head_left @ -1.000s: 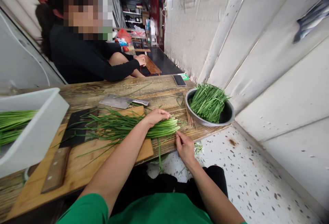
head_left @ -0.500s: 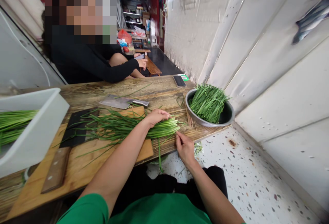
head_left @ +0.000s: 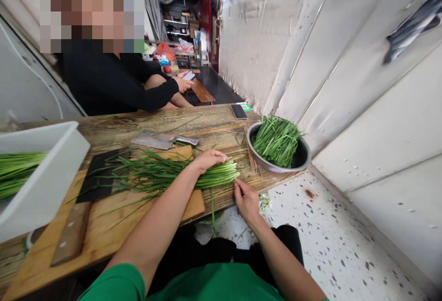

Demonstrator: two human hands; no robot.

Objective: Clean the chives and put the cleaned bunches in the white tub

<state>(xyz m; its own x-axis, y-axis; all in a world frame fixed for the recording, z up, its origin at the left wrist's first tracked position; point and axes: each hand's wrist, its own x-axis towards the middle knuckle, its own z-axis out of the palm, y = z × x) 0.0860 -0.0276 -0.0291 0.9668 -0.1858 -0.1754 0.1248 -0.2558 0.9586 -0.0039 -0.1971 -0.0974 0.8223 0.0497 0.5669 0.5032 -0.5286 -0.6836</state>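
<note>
A loose bunch of garlic chives [head_left: 221, 174] lies across a wooden cutting board [head_left: 138, 199], its pale stalk ends toward the right and its green tips to the left. My left hand [head_left: 208, 159] rests over the bunch near the stalk ends, with its fingers closed on the stalks. At the lower edge of those ends, my right hand [head_left: 247, 197] has thumb and forefinger pinched together on the chives; what exactly lies between the fingertips is too small to see. A cleaver with a wooden handle [head_left: 72, 232] lies on the board, its dark blade partly under the chive tips.
Behind the board lies a second cleaver [head_left: 162, 140]. A metal bowl [head_left: 253, 153] heaped with chives stands at the table's right end, a white bin [head_left: 65, 167] with more chives at left. A phone [head_left: 239, 111] lies farther back. Across the table sits a person [head_left: 113, 82] holding a phone.
The view has shifted slightly. Both my hands stay at the stalk ends with almost no movement. The person opposite now holds their phone more upright, its screen showing.
</note>
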